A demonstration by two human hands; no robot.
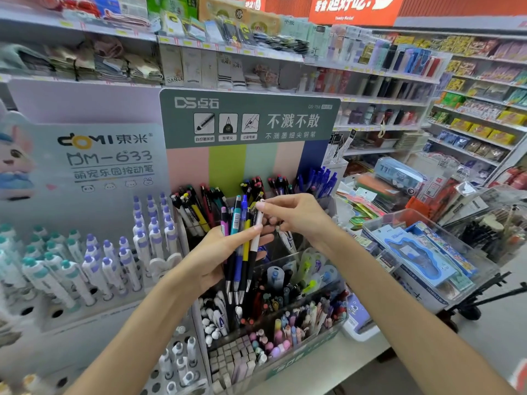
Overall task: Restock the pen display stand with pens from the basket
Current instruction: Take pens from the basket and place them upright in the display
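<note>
pens: a bunch of mixed click pens (239, 246), tips down, held in front of the pen display stand, over its lower tiers
left hand: left hand (219, 252) grips the bunch, fingers curled round the barrels, thumb across the front
white pen: a white and black pen (256, 238) at the right edge of the bunch; its top end is pinched by the right hand
right hand: right hand (293, 215) pinches the cap end of the white pen between thumb and forefinger, other fingers loosely curled, just in front of the stand's upper row
pen display stand: green-headed tiered stand (248, 118), coloured stripes behind; upper slots hold dark, red and blue pens, lower tiers hold more pens and erasers
basket: cannot tell which it is; a clear bin (427, 246) of packaged stationery sits right of the stand, no loose pens seen in it
other display: white pen rack (94, 266) with purple and teal caps, left of the stand
shelves: stocked store shelves (399, 81) behind and right of the stand
table: white table (328, 363) under the stand
step: judged mid-restock, sorting one pen out of the bunch
next move: likely draw the white pen up and free, then drop it tip-down in a matching slot; needs the left hand's grip loose enough to let one pen slide out without spilling the rest
</note>
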